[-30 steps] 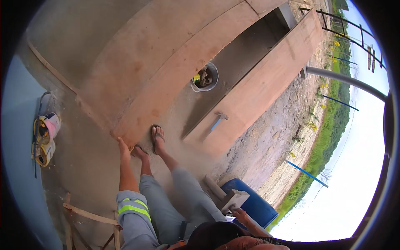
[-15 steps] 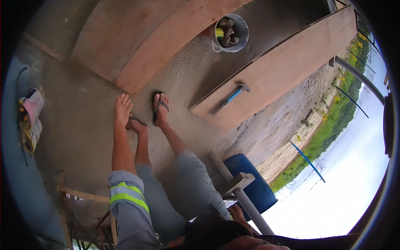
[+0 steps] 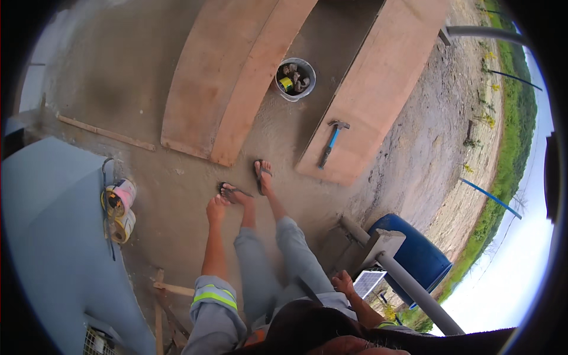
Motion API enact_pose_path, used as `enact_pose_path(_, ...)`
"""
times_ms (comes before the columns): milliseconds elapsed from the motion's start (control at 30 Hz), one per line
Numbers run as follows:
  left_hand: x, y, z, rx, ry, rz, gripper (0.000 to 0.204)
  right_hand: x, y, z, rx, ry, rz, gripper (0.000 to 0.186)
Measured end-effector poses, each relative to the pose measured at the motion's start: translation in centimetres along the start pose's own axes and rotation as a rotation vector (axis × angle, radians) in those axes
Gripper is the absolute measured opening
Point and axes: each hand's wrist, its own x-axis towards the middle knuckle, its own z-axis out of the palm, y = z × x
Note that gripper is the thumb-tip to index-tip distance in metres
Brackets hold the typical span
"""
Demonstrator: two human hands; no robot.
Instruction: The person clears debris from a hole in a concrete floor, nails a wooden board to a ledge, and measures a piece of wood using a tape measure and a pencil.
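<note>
Panels, reddish-brown, 2: left panel [image 3: 219, 77], one lengthwise seam; right panel [image 3: 381, 89] alongside, set apart. Room: strip of floor [image 3: 279, 130] between their facing edges; more bare floor from the left panel's near edge to the sandalled feet [image 3: 265, 170]. Hammer [image 3: 333, 144], 1, blue-handled, on the right panel. Bucket [image 3: 296, 79], 1, in the strip. Left hand [image 3: 216, 209]: arm extended, fingers curled in. Right hand [image 3: 342, 282]: low, near 1 solar panel [image 3: 368, 281]; cannot tell whether gripping.
</note>
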Motion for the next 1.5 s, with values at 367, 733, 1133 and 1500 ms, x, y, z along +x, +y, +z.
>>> enact_pose_path(367, -4.7, 12.9, -7.3, 0.121, -0.138, 0.009, 0.063, -3.6, -1.1, 6.0, -0.020, 0.045, 0.119, 0.028)
enact_pose_path(733, -2.7, 7.7, -1.6, 0.511, -0.176, 0.213, 0.053, -0.2, -7.1, 1.0, 0.237, 0.180, -0.073, 0.020)
enact_pose_path(1133, -13.7, 21.1, 8.3, 0.097, 0.043, 0.365, 0.027, 8.7, -10.3, -9.6, 0.320, -0.140, 0.092, 0.027)
enact_pose_path(1500, -29.7, 15.6, 2.8, 0.139, 0.448, 0.083, 0.039, 21.6, -20.3, -19.6, -0.185, 0.032, -0.599, 0.019)
